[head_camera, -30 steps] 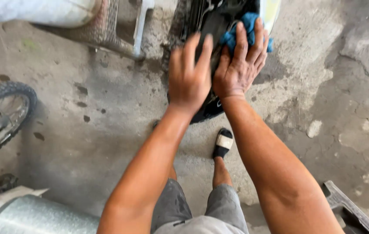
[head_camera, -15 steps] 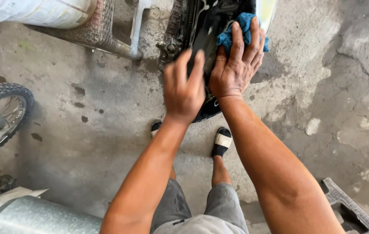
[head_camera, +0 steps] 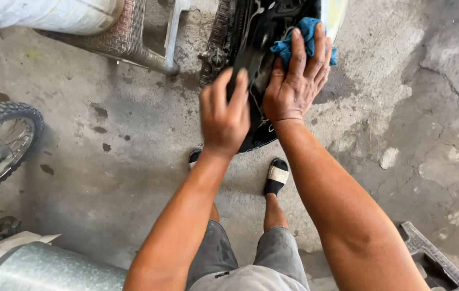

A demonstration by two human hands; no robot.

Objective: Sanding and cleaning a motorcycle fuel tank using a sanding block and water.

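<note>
Blue rag (head_camera: pixel 300 39) lies under the right hand (head_camera: pixel 294 81), fingers spread flat, pressing it onto a black motorcycle panel (head_camera: pixel 262 43) at top centre. Left hand (head_camera: pixel 224 116) is blurred, loosely curled, empty, beside the panel. Wiping step, seemingly; next calls for steady strokes. Panel's long axis runs toward and away from the person

Soft, even daylight fills the scene, brighter on the concrete floor (head_camera: pixel 402 64) at the far right. Shadows are weak and sit under the arms. The left hand (head_camera: pixel 223 114) shows motion blur; the right hand (head_camera: pixel 296 81) is sharp. No strong glare.
</note>
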